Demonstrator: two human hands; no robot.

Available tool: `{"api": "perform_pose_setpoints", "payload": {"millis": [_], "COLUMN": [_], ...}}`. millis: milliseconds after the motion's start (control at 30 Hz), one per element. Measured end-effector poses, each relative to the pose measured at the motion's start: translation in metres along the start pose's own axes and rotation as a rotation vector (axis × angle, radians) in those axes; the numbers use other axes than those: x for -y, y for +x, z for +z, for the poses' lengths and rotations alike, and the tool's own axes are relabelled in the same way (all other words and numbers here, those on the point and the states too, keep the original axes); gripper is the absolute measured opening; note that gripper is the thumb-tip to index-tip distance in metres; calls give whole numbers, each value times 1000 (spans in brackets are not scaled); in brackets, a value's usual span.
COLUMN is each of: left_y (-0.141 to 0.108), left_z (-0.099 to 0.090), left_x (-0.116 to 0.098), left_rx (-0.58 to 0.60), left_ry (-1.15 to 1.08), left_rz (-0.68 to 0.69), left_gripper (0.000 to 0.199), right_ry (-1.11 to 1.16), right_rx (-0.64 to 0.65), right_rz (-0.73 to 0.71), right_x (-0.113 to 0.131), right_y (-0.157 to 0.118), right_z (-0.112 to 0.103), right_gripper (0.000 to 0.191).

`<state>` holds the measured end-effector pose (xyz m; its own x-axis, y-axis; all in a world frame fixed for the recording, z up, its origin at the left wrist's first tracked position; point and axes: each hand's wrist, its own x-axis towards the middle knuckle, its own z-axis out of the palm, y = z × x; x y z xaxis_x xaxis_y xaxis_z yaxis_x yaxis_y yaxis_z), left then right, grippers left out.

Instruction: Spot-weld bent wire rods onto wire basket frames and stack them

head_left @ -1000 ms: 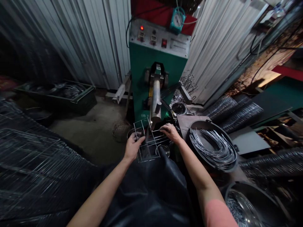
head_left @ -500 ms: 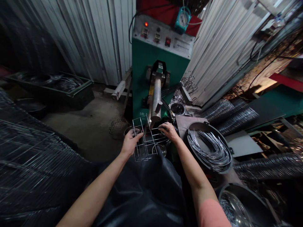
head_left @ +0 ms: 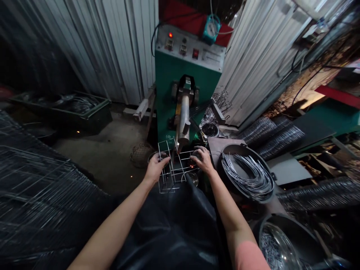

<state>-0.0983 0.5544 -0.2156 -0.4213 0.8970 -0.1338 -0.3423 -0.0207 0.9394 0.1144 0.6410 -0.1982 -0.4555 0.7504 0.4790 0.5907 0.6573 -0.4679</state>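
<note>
A small wire rack (head_left: 172, 173) of thin bright rods is held above my lap, under the tip of a spot welder's cylindrical arm (head_left: 184, 114). My left hand (head_left: 155, 167) is closed around the rack's left side, thumb pointing right along the wires. At the right end, my right hand (head_left: 203, 159) has its fingers curled on the wire ends; its fingertips are dark and partly hidden. Small orange sparks glow just below the right fingers. The welder's green body (head_left: 165, 82) stands in front, a red lamp lit on its panel.
To the right, a round pan (head_left: 247, 148) holds bent wire rods, with another pan (head_left: 306, 228) holding short metal pieces lower down. Stacked wire grids (head_left: 36, 180) fill the left. A green bin (head_left: 95, 122) sits on the floor at back left; corrugated metal walls stand behind.
Orange sparks have appeared near my right hand and over the floor. My right hand has shifted slightly right, its fingers more curled. The left hand keeps its hold on the wire rack.
</note>
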Motion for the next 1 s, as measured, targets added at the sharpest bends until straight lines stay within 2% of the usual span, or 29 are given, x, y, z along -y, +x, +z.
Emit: {"api": "perform_pose_setpoints", "payload": {"millis": [100,233,500,767,1000], "left_y": [-2,-4,-6,6,3], "left_z": [2,3,2,-2,0], "left_x": [-4,-6,-4,3,-2], "left_rx": [-7,-15,-32,-12,-43], "left_ry": [-1,-12,20,0,-9], "left_rz": [13,-15,66,52,66], "left_gripper": [48,48,42,44,43], "right_ry": [2,89,151,133,125], "right_rx": [9,22,73,124,145], "right_rz": [63,117,53,52,39], "right_x": [-6,-7,-6,-11,-8], "right_y": [-9,-5,7,18,24], "right_z": [0,1,6,6,3], "right_gripper": [20,22,21,23,27]}}
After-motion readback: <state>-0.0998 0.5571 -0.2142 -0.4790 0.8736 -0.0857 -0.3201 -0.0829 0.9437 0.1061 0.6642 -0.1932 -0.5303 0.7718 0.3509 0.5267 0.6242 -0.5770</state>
